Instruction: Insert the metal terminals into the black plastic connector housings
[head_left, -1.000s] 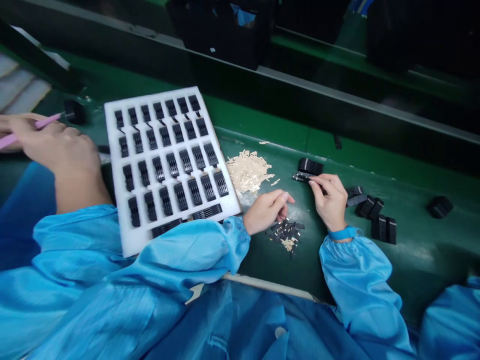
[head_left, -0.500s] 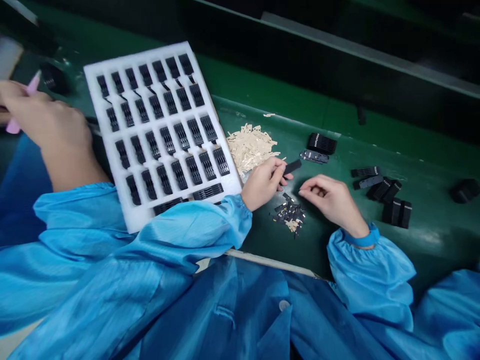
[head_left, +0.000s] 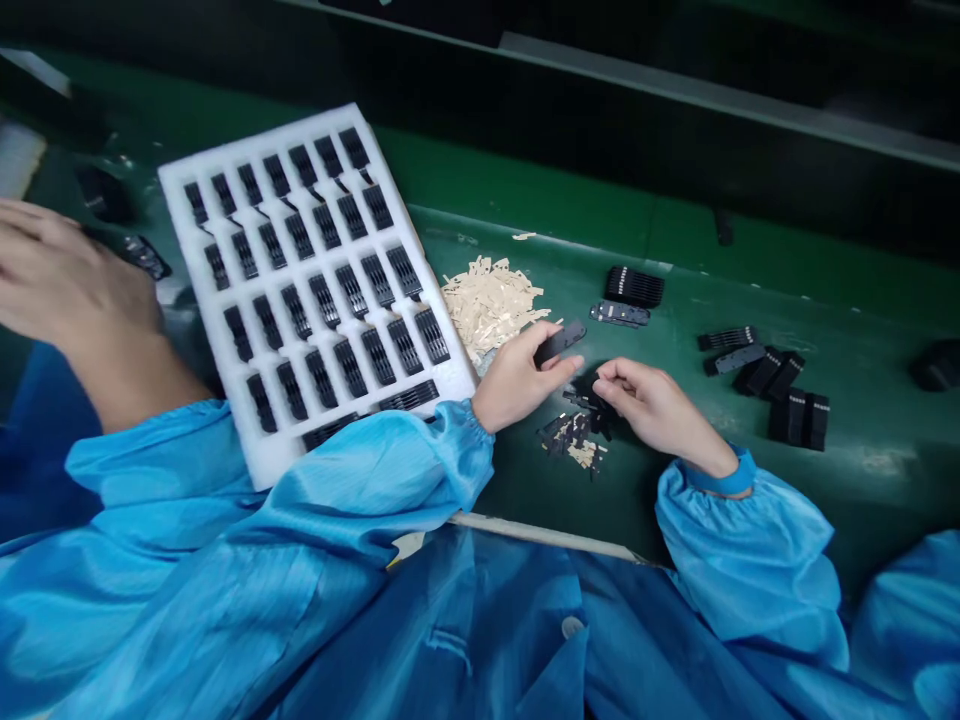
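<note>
My left hand (head_left: 517, 372) grips a flat, elongated black plastic piece (head_left: 561, 342) between thumb and fingers, its broad face turned up. Just right of it, my right hand (head_left: 646, 405) is closed in a pinch. Whatever its fingertips hold is too small and dark to make out. Below the hands lies a small heap of black and pale scraps (head_left: 574, 437). Beyond my left hand spreads a pile of cream-coloured thin slips (head_left: 489, 300), partly covered by that hand.
A white foam tray (head_left: 241, 285) with rows of black pieces lies to the left. Black stacks (head_left: 634, 286) and a single grey-black piece (head_left: 619, 314) are behind my hands. More black stacks (head_left: 799, 420) sit right. Another person's hand (head_left: 67, 265) is at far left.
My left hand has turned the black piece so its broad face shows. My right hand's fingertips have moved slightly left. The other person's hand no longer shows the pink tool.
</note>
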